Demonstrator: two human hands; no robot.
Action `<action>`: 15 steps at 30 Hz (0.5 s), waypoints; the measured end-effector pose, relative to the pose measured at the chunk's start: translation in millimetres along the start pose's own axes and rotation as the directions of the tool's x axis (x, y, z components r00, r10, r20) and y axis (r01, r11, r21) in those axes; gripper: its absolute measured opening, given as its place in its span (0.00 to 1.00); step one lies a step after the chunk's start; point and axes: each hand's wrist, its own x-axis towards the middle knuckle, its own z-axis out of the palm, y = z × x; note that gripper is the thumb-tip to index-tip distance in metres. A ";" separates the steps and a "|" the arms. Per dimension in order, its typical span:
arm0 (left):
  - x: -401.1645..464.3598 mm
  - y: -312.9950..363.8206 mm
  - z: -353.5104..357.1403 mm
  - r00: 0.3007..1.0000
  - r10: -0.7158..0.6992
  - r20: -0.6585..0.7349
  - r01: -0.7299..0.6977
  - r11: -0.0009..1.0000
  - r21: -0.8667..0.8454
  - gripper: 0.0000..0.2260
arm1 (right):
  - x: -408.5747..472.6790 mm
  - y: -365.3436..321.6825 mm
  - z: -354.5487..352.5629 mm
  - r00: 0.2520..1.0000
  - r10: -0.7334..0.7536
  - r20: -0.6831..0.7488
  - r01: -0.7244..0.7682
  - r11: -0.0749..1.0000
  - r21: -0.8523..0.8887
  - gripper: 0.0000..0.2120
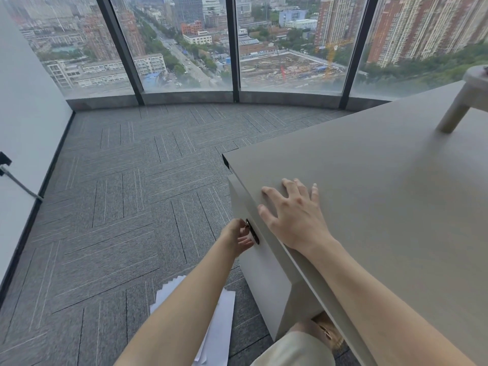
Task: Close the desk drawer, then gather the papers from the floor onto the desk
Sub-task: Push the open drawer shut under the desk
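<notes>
A grey-beige desk [383,196] fills the right side. Its drawer front [260,270] lies flush under the desktop edge, with a dark oval lock [253,232] on it. My left hand [237,237] is at that lock, fingers pinched on a small key or knob there. My right hand [293,215] rests flat on the desktop near the edge, fingers spread, holding nothing. White papers [219,323] lie scattered on the grey carpet beneath my left forearm, partly hidden by it.
A stool or stand leg [454,114] stands on the desk at the far right. Floor-to-ceiling windows [184,43] curve across the back. A white wall [23,122] with a cable [18,180] is on the left. My knee [295,350] shows at the desk's base.
</notes>
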 end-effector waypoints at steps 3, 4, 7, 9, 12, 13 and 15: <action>3.3 0.5 4.8 0.999 0.023 -0.041 -0.019 0.995 0.093 0.07 | 0.0 0.7 0.5 1.000 0.004 -0.003 -0.004 1.000 0.005 0.25; 3.9 0.7 6.0 0.998 0.040 -0.052 -0.032 0.991 0.133 0.07 | 0.1 0.9 0.7 1.000 0.005 -0.003 -0.005 1.000 0.006 0.25; 3.6 -0.2 4.9 0.995 0.087 -0.054 -0.073 0.974 0.214 0.10 | 0.4 0.8 1.2 1.000 0.004 0.003 -0.004 1.000 0.006 0.25; -2.1 -0.3 1.2 0.992 0.112 -0.052 -0.094 0.960 0.264 0.13 | -0.3 0.3 0.4 1.000 0.001 0.005 -0.001 1.000 0.005 0.25; -15.0 0.1 -6.0 0.985 0.163 -0.051 -0.135 0.925 0.355 0.16 | -3.2 0.5 -2.4 1.000 0.003 0.021 -0.003 1.000 0.007 0.25; -20.2 0.2 -8.8 0.981 0.190 -0.050 -0.156 0.907 0.392 0.17 | -4.1 0.5 -3.2 1.000 0.003 0.026 -0.003 1.000 0.007 0.25; -32.2 0.0 -16.5 0.968 0.247 -0.033 -0.204 0.862 0.465 0.17 | -6.6 -0.3 -4.9 0.999 0.002 0.035 -0.002 1.000 -0.001 0.25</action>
